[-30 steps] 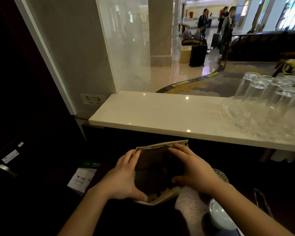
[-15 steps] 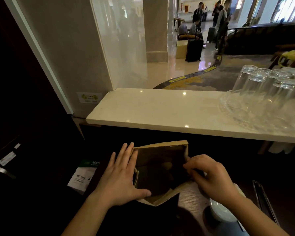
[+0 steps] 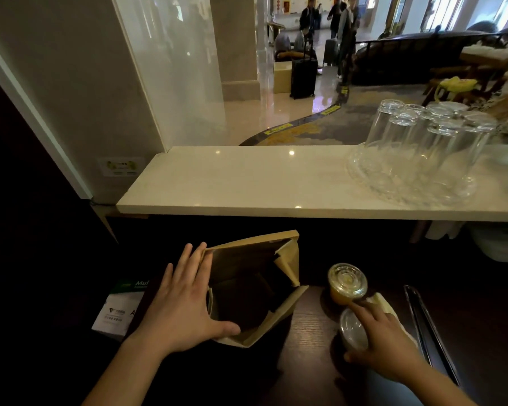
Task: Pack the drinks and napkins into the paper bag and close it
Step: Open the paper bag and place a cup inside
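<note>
A brown paper bag (image 3: pixel 288 259) stands open-mouthed on the dark wooden counter, its inside dark. My left hand (image 3: pixel 185 309) rests flat against the bag's left wall, thumb on the near rim, fingers spread. To the right stand two lidded plastic cups: a far one (image 3: pixel 346 284) with orange drink, and a near one (image 3: pixel 353 329). My right hand (image 3: pixel 384 344) wraps around the near cup from the right. A pale napkin (image 3: pixel 386 304) lies under and behind that hand.
A white marble ledge (image 3: pixel 247 183) runs across above the counter, with a clear tray of upturned glasses (image 3: pixel 423 153) at its right. Metal tongs (image 3: pixel 423 315) lie at the far right. A white and green card (image 3: pixel 118 309) lies left of the bag. Beyond is a lobby with people and luggage.
My right hand has left the bag's right rim and moved right and down onto the near cup. My left hand has opened flat against the bag's left side. The bag's mouth is wider.
</note>
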